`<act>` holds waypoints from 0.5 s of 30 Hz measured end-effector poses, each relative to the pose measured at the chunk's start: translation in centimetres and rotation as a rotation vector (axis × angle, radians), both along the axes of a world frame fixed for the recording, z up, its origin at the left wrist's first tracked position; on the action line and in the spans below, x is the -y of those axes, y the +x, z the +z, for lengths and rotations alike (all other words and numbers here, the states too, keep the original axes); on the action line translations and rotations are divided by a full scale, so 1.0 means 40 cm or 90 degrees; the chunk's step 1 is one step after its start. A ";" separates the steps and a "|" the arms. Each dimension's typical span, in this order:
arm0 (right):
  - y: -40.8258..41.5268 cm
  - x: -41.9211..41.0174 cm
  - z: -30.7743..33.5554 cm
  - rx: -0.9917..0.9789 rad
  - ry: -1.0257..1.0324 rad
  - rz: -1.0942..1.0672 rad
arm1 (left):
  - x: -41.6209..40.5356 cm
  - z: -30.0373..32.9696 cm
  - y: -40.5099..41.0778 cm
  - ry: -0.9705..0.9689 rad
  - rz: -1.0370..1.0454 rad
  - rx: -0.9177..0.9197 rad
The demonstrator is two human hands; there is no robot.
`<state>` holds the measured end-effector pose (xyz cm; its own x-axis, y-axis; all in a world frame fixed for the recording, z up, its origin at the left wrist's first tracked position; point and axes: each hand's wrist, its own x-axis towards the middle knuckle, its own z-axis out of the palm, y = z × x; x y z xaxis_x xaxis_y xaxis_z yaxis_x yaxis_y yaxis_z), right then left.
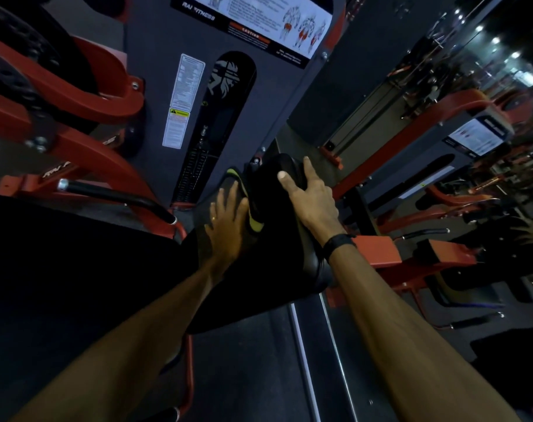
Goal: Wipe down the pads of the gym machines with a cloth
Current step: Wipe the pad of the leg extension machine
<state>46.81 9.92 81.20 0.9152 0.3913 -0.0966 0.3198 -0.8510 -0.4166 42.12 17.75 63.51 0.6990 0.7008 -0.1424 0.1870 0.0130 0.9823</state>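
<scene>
A black padded cushion (277, 245) of a red-framed gym machine stands in the middle of the view. My left hand (227, 226) lies flat with straight fingers on a dark cloth with a yellow-green edge (253, 222), pressing it against the pad's left face. My right hand (309, 197) grips the pad's upper right edge, thumb on the front and fingers curled over the rim. A black band sits on my right wrist.
The grey weight-stack housing (216, 95) with labels stands right behind the pad. Red frame arms (85, 86) and a black handle bar (116, 197) are at left, a large black seat pad (61, 254) lower left. More red machines (441, 184) fill the right side.
</scene>
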 end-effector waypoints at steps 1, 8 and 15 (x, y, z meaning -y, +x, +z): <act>0.002 0.001 -0.001 0.001 0.000 0.001 | -0.009 0.003 0.006 -0.035 0.009 -0.007; 0.005 0.005 -0.006 0.006 -0.016 0.012 | 0.186 0.002 -0.156 0.018 0.009 0.024; 0.009 0.004 -0.009 0.009 -0.010 0.017 | 0.030 -0.034 -0.066 0.006 0.006 0.038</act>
